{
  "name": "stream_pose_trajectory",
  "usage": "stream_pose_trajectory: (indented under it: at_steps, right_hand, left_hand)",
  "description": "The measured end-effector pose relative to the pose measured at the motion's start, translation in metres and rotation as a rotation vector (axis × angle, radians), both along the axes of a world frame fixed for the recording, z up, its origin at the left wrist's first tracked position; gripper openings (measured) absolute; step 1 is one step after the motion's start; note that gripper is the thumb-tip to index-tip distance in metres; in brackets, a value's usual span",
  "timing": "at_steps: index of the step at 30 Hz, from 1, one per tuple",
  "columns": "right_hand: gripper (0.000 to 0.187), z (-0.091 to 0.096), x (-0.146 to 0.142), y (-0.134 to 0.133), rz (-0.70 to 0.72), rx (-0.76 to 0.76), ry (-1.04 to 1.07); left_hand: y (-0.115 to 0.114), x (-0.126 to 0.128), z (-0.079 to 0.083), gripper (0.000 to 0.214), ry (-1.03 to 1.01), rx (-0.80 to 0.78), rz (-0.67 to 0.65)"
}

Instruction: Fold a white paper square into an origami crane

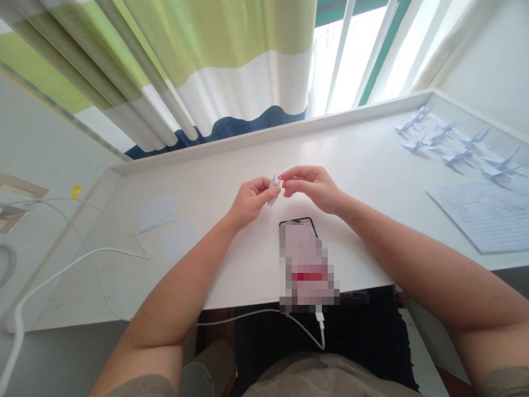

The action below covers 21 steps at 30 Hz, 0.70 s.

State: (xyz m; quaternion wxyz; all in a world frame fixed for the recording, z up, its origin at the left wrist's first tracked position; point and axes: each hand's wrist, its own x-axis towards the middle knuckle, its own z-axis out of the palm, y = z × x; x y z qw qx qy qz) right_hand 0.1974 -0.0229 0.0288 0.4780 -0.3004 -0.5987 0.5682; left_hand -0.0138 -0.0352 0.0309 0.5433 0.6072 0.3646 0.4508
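Observation:
Both hands meet above the middle of the white desk [363, 165]. My left hand [250, 199] is closed, pinching a small folded white paper piece [274, 188] between thumb and fingers. My right hand [312, 186] is also closed in a pinch, with its fingertips on the same paper piece from the right. A phone [306, 259] lies flat on the desk just below the hands, plugged into a white cable [319, 322].
Several folded white paper cranes [452, 144] stand at the desk's far right, beside a lined sheet [487, 212]. Loose white paper squares [158, 212] lie at the left. White cables [82, 259] trail over the left edge. A striped curtain [185, 66] and window are behind.

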Motion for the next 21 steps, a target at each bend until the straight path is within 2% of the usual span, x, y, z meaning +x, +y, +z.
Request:
stream_pose_trajectory:
  at_steps: [5,12,17,21]
  right_hand:
    - [0.023,0.007,-0.002,-0.004,0.045,0.103,-0.011]
    - [0.029,0.009,-0.003,-0.007,0.059,0.085,0.047]
    - [0.040,0.012,-0.007,-0.011,0.234,0.031,0.159]
    - [0.043,0.012,-0.004,-0.010,0.318,0.002,0.151]
  left_hand:
    - [-0.003,0.001,0.002,0.039,-0.018,-0.010,-0.093]
    - [-0.005,-0.002,0.010,0.043,-0.114,-0.146,-0.303]
    - [-0.005,-0.001,0.010,0.047,-0.133,-0.212,-0.397]
    - [-0.005,-0.002,0.007,0.045,-0.114,-0.249,-0.444]
